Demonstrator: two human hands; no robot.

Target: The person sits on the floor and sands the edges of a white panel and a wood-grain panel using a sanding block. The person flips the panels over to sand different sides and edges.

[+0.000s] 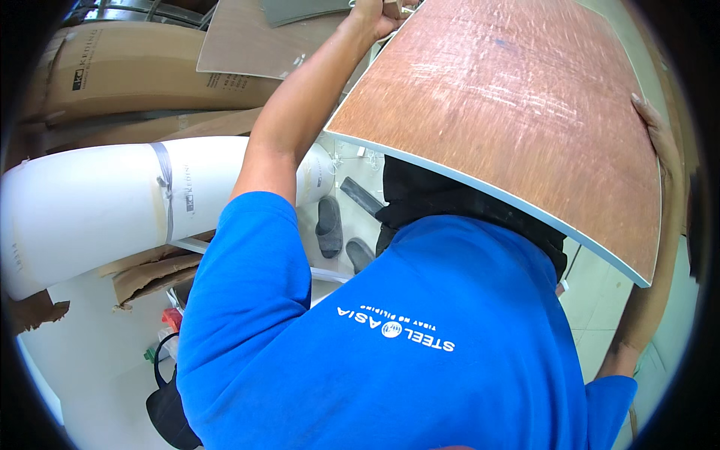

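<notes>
A large wood-faced panel with a pale edge lies tilted before my waist. At its right edge my right hand holds it, fingertips on the top face and forearm running alongside. My left hand is at the top of the view, beside the panel's far left edge. Its fingers are curled about a small brown block, partly cut off by the picture's rim. A grey sheet lies on another thin brown board, left of that hand.
At left are a large white wrapped roll with a grey tie and brown cardboard packages. Torn cardboard is below the roll. Grey slippers and a dark strip lie on the tiled floor. A black bag is at lower left.
</notes>
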